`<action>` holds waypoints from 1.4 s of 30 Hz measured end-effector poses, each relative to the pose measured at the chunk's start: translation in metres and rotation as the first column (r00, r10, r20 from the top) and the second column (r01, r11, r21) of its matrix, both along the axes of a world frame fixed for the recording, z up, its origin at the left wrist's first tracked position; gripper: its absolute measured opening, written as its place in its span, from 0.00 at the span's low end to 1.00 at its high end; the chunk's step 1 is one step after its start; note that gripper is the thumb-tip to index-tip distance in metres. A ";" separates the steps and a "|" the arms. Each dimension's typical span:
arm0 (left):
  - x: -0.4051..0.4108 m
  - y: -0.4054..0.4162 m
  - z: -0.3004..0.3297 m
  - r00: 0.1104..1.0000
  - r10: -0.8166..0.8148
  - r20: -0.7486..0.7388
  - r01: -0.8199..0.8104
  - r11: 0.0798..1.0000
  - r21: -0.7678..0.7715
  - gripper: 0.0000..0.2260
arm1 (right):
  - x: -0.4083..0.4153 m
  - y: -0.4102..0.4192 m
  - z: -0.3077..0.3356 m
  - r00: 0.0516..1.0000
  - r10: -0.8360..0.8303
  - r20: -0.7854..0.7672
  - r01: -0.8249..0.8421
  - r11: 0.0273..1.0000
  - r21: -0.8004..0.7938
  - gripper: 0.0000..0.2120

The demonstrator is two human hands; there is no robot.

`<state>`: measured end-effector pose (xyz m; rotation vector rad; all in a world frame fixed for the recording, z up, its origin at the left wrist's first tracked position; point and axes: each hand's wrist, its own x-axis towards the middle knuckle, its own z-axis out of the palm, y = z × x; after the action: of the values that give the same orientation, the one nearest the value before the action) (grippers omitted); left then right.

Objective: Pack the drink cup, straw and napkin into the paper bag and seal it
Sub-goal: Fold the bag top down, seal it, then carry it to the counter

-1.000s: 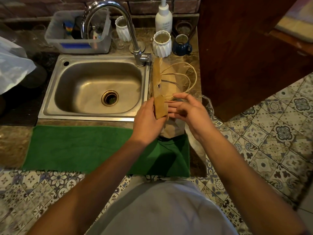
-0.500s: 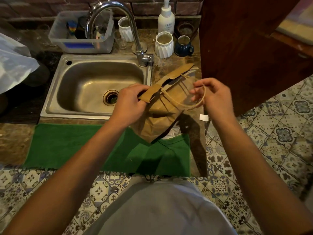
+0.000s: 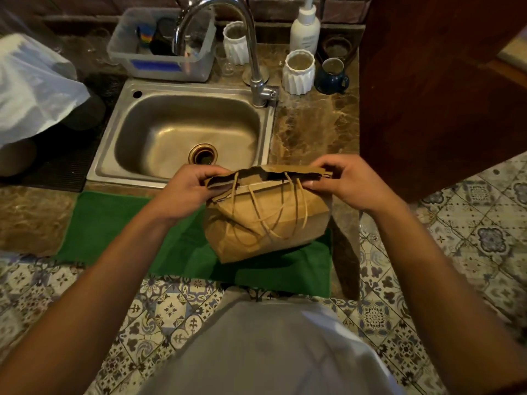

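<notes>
— How are our hands placed?

— Both forearms reach forward over the bench edge. Our left hand pinches the left end of the folded top of the paper bag, fingers curled round the flap; our right hand pinches the right end the same way, thumb along the fold.

— And the bag itself?

— Brown, creased, its top folded over toward us, with a dark gap showing along the fold. The twine handles hang down its front face. We hold it above the green cloth; whether its base touches the cloth we cannot tell. What is inside is hidden.

— What lies around us?

— A marbled brown bench with a steel sink and curved tap just beyond the bag. Behind stand a clear tub, two white ribbed cups, a dark blue mug and a pump bottle. Patterned tiles cover the floor.
</notes>
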<state>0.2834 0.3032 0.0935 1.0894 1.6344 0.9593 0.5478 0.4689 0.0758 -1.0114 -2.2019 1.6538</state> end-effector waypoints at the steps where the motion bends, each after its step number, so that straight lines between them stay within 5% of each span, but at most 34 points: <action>1: -0.001 -0.001 -0.006 1.000 0.018 0.014 -0.018 1.000 -0.019 0.24 | -0.002 -0.003 -0.005 1.000 -0.016 -0.001 0.016 1.000 0.013 0.08; 6: -0.008 -0.001 -0.014 0.990 0.131 -0.059 -0.132 0.991 -0.020 0.16 | 0.001 -0.009 -0.023 0.992 -0.121 -0.028 0.122 0.992 0.029 0.04; 12: -0.003 -0.008 -0.026 0.983 0.056 -0.175 -0.057 0.998 0.000 0.31 | 0.002 -0.016 -0.023 0.983 -0.177 -0.046 0.180 0.982 0.059 0.06; 20: -0.004 -0.007 -0.031 0.967 0.167 -0.191 -0.144 0.981 0.130 0.09 | 0.005 -0.020 -0.016 0.989 -0.138 -0.055 0.140 0.990 0.029 0.08; 24: -0.001 -0.005 -0.031 0.972 0.181 -0.151 -0.161 0.978 0.136 0.08 | 0.004 -0.020 -0.008 1.000 -0.013 0.001 0.013 0.996 0.087 0.22; 29: -0.001 -0.005 -0.033 0.963 0.201 -0.178 -0.178 0.975 0.135 0.02 | -0.002 -0.025 -0.012 0.990 -0.091 -0.106 0.104 0.987 0.125 0.18; 33: -0.002 -0.008 -0.033 0.973 0.167 -0.160 -0.144 0.979 0.141 0.05 | -0.001 -0.029 -0.017 0.979 -0.099 -0.178 0.113 0.991 0.076 0.18; 38: -0.019 -0.014 -0.014 0.998 0.001 -0.063 -0.002 1.000 -0.011 0.23 | 0.002 -0.030 -0.016 0.973 -0.098 -0.207 0.101 0.995 0.003 0.19; 40: -0.026 -0.013 0.001 0.996 0.009 0.087 -0.011 1.000 0.029 0.22 | 0.002 -0.031 -0.016 0.974 -0.095 -0.207 0.099 0.995 0.007 0.20; 42: -0.025 -0.004 0.016 0.999 0.028 0.037 -0.031 0.996 0.083 0.17 | -0.001 -0.034 -0.016 0.972 -0.088 -0.218 0.093 0.996 0.012 0.20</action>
<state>0.2587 0.2994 0.1099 1.1007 1.5977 1.0692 0.5472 0.4354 0.0596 -0.8662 -1.9991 1.6131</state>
